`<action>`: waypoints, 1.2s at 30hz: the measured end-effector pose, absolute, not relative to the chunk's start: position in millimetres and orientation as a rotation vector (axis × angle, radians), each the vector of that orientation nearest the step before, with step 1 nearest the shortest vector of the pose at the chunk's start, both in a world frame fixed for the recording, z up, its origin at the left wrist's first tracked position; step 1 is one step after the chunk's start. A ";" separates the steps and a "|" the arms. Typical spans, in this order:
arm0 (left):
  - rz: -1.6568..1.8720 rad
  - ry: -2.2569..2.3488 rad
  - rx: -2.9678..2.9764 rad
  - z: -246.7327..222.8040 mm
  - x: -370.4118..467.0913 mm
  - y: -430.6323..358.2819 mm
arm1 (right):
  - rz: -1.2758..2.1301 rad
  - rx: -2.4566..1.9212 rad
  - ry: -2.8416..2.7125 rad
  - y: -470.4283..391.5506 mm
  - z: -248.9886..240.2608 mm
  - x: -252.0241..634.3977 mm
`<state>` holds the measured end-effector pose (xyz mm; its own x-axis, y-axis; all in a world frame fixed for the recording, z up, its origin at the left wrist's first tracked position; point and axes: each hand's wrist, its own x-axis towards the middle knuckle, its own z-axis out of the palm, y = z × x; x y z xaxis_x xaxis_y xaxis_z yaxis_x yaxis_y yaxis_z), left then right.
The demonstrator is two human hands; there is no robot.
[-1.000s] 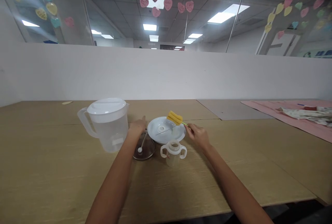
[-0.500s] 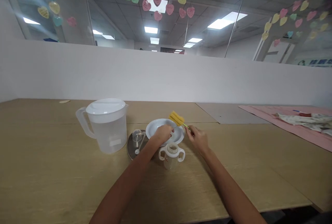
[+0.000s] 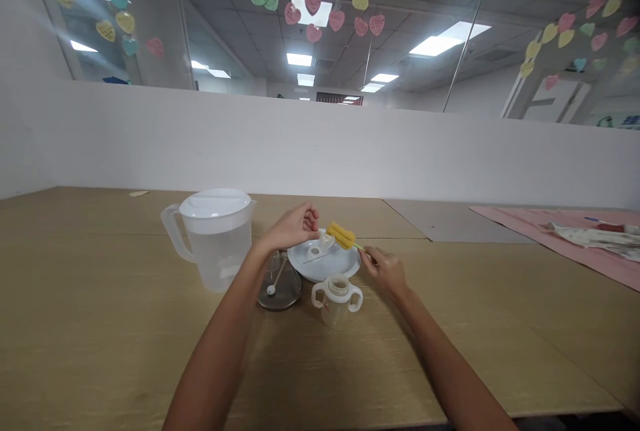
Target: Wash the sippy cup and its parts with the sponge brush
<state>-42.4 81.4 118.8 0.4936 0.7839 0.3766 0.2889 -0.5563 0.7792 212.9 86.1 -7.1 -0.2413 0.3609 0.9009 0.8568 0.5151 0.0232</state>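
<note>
While your right hand (image 3: 388, 270) pinches the thin green handle of the sponge brush (image 3: 341, 236), its yellow head lies between your hands, over the white plate (image 3: 327, 271). Your left hand (image 3: 296, 226) is half-curled beside a clear piece (image 3: 327, 241); I can't tell whether it grips it. Nearer you stands the two-handled bottle (image 3: 335, 301).

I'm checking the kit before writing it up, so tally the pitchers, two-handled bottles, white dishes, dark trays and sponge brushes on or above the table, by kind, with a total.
Pitcher: 1
Two-handled bottle: 1
White dish: 1
Dark tray: 1
Sponge brush: 1
Total: 5
</note>
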 end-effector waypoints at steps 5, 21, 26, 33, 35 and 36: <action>1.012 1.263 2.363 124.9 -47.5 74.4 | -0.742 -0.816 -1.933 81.5 -6.0 206.7; -0.189 1.921 2.183 108.6 -52.2 79.6 | -0.702 -0.896 -1.864 81.6 -4.4 210.6; -0.184 1.929 2.239 106.0 -47.4 80.5 | -0.692 -0.911 -1.858 82.5 -4.7 210.6; 0.169 1.776 2.483 81.0 -21.9 90.8 | -0.643 -0.984 -1.879 83.8 -7.5 210.2; 0.222 1.729 2.496 65.8 -15.8 95.4 | -0.627 -0.987 -1.890 84.3 -8.1 210.5; 0.245 1.718 2.494 58.9 -14.2 97.5 | -0.619 -0.989 -1.893 84.5 -8.3 210.6</action>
<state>-14.2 97.5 58.9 0.3492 0.9341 0.0735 0.9175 -0.3568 0.1756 210.6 84.5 -8.3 -0.2893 0.3875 0.8753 0.8298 0.5574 0.0275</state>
